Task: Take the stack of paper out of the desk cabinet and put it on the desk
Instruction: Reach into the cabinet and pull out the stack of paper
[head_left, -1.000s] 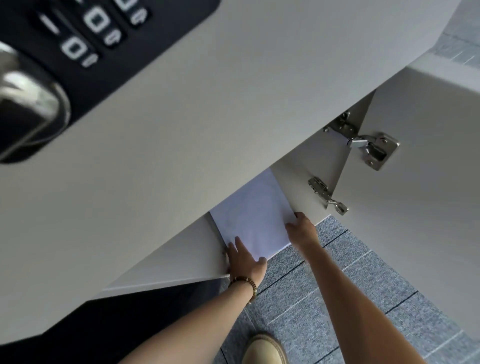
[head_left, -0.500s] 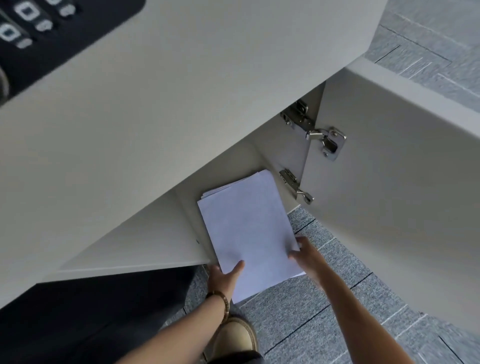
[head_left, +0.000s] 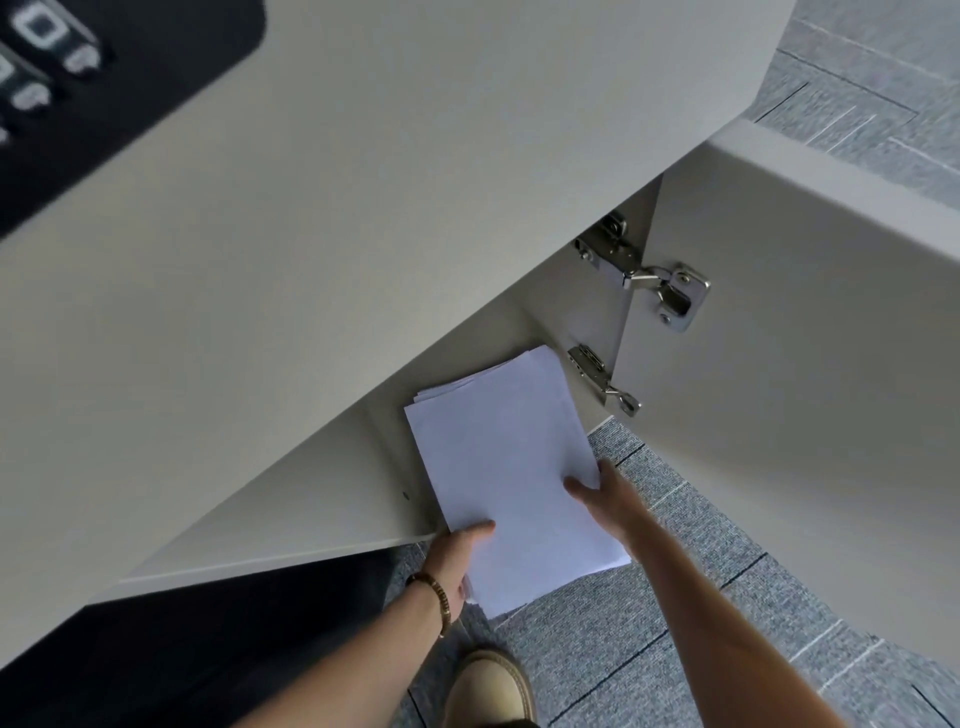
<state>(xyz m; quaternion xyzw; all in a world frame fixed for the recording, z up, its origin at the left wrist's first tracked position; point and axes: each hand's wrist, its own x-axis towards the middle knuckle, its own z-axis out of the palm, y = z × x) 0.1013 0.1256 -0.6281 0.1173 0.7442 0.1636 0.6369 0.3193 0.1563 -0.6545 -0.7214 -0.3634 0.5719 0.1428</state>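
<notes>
The pale counter (head_left: 363, 208) fills the upper left. Below it, the left hand (head_left: 457, 558), with one beaded bracelet (head_left: 435, 597), grips one stack of paper (head_left: 509, 478) at the cabinet mouth; the right hand (head_left: 610, 501) clamps its other edge. Two metal hinges (head_left: 649, 280) hold the open door (head_left: 805, 389). One shoe (head_left: 491, 686) stands on the carpet (head_left: 649, 623).

Your one head camera looks steeply down from just above the table (head_left: 415, 208) edge, close, into the cabinet (head_left: 332, 499).
</notes>
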